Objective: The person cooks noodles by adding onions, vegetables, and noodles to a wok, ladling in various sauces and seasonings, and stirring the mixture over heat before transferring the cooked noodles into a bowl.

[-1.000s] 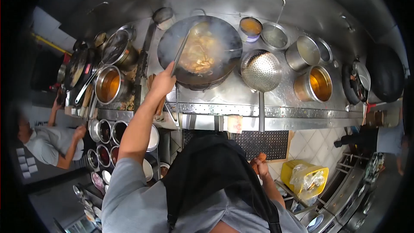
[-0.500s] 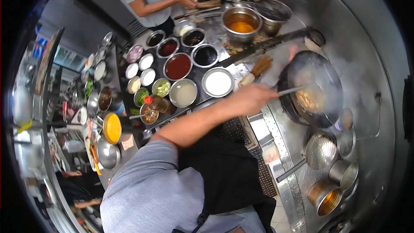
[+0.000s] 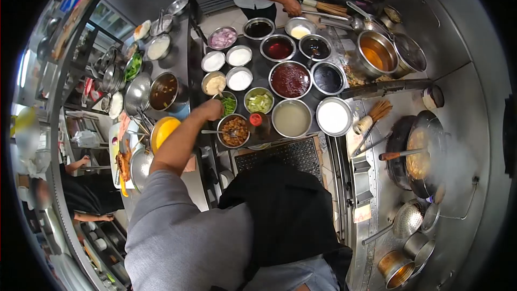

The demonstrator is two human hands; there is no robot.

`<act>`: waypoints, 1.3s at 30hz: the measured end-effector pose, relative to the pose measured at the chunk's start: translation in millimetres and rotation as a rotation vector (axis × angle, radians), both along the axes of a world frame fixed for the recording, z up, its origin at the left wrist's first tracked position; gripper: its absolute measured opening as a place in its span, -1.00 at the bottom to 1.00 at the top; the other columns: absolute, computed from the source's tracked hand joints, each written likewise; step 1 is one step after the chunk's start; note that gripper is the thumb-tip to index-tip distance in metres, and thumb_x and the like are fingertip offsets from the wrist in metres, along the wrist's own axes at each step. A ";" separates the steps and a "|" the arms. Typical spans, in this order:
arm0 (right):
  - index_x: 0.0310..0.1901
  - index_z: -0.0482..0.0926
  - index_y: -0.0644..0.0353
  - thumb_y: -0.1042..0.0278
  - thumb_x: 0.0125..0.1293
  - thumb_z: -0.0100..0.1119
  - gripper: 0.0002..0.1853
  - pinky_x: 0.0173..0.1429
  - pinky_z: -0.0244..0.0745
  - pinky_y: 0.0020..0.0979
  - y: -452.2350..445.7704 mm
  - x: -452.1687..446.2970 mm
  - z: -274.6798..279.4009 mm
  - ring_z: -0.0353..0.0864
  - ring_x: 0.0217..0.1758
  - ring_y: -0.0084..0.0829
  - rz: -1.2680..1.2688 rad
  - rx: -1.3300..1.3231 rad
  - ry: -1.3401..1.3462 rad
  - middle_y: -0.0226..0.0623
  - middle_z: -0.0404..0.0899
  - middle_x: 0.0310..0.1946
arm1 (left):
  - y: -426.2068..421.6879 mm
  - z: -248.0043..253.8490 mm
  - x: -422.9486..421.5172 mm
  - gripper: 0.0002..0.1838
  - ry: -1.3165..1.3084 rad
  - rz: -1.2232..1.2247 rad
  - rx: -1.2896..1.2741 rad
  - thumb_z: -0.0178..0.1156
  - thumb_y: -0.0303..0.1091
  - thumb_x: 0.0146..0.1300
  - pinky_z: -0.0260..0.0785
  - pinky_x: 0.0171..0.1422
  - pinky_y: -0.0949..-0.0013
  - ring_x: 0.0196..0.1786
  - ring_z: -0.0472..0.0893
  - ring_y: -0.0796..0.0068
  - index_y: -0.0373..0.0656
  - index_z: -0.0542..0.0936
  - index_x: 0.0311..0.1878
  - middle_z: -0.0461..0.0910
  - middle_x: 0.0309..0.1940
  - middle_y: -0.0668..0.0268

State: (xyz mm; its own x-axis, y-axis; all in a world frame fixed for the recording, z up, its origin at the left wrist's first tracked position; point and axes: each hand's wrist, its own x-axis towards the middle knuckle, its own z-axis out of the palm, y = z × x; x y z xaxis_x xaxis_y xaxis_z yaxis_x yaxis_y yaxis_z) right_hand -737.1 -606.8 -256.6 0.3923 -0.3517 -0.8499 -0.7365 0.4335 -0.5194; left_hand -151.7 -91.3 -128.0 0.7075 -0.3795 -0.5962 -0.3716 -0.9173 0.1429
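Note:
My left hand (image 3: 211,109) is closed at the left rim of a bowl of chopped green herbs (image 3: 228,103), just below a bowl of minced garlic (image 3: 214,83). A thin light strip shows above my fingertips, and what they grip is hidden. Near the hand stand a bowl of brown diced food (image 3: 234,131) with a spoon (image 3: 212,132) in it, a red-capped bottle (image 3: 257,123) and a bowl of pale green slices (image 3: 259,101). To the right, a wok (image 3: 423,153) of steaming food holds a wooden-handled ladle (image 3: 396,156). My right hand is out of view.
Bowls of red sauce (image 3: 291,80), cloudy liquid (image 3: 291,118) and white liquid (image 3: 334,116) stand ahead. A perforated strainer (image 3: 409,220) and a metal pot (image 3: 395,269) lie at right. A co-worker's hand (image 3: 292,7) is at the far stove; another person (image 3: 91,191) is at left.
My left hand has let go of the ladle at the wok and swung left to the ingredient bowls. The ladle now rests in the wok. The view has turned and shifted.

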 end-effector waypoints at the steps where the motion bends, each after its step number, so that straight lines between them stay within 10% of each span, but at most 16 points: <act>1: -0.15 0.58 0.19 0.34 0.37 0.17 -0.87 -0.19 0.53 -0.34 9.4 4.6 2.5 0.62 -0.29 -0.43 0.010 -0.002 0.005 -0.36 0.64 -0.30 | 5.1 -20.9 -4.7 -0.65 -0.145 -0.031 -0.066 0.17 -0.53 0.07 0.57 0.08 0.07 -0.07 0.71 -0.01 -0.23 0.71 -0.03 0.73 -0.16 0.00; 15: -0.16 0.58 0.19 0.34 0.36 0.18 -0.87 -0.21 0.52 -0.35 70.2 17.2 29.1 0.61 -0.30 -0.43 0.057 -0.060 0.071 -0.36 0.64 -0.30 | -6.2 -48.8 15.7 -0.73 -0.237 -0.180 -0.108 0.09 -0.42 0.30 0.55 -0.06 -0.04 -0.05 0.67 -0.06 -0.13 0.58 0.05 0.52 0.00 0.00; 21: -0.17 0.58 0.18 0.34 0.36 0.18 -0.88 -0.22 0.52 -0.36 75.5 9.5 27.6 0.61 -0.31 -0.43 0.049 -0.065 0.089 -0.36 0.64 -0.30 | 11.0 -45.8 20.3 -0.79 -0.407 -0.080 -0.658 0.08 -0.41 0.28 0.53 0.01 -0.08 -0.06 0.66 -0.05 -0.16 0.64 -0.08 0.56 0.00 0.03; 27: -0.17 0.58 0.18 0.34 0.36 0.18 -0.88 -0.23 0.52 -0.36 77.9 4.2 28.3 0.61 -0.32 -0.43 0.071 -0.068 0.107 -0.36 0.64 -0.31 | -4.3 -52.3 17.7 -0.85 -0.316 -0.390 -0.083 0.17 -0.44 0.20 0.56 0.01 -0.05 -0.06 0.67 0.02 -0.19 0.67 -0.21 0.57 -0.06 0.09; 39: -0.18 0.58 0.18 0.33 0.35 0.19 -0.88 -0.24 0.51 -0.37 86.3 -18.2 19.5 0.60 -0.33 -0.42 0.074 -0.097 0.088 -0.37 0.64 -0.31 | 7.7 -38.6 29.9 -0.75 -0.236 -0.226 -0.417 0.25 -0.44 0.20 0.54 0.07 0.00 0.02 0.66 0.00 -0.17 0.67 -0.03 0.67 -0.08 0.04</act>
State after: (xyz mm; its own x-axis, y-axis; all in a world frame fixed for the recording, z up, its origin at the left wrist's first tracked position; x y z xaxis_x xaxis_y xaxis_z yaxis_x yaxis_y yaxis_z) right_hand -755.3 -520.5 -237.1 0.3462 -0.4067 -0.8454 -0.8090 0.3269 -0.4885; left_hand -121.9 -83.7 -166.7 0.6777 -0.7086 -0.1965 -0.6194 -0.6941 0.3669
